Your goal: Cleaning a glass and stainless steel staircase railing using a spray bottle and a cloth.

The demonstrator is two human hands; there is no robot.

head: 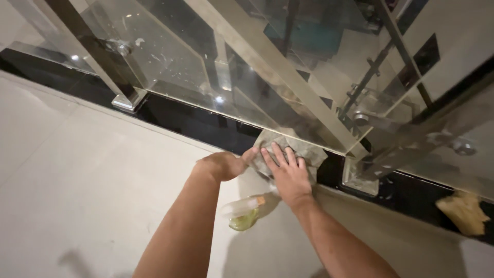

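Right hand, just right of the frame's centre, lies flat with fingers spread on a crumpled grey cloth, pressing it against the black stone strip at the foot of the glass railing panel. Left hand, just left of it, is loosely curled, its thumb touching the cloth's left edge; whether it pinches the fabric cannot be told. Below the hands, at lower centre, a clear plastic spray bottle lies on its side on the pale floor, with a little yellow-green liquid pooled in its lower end. A metal post base stands at upper left. At the right edge a yellowish rag rests on the dark strip.
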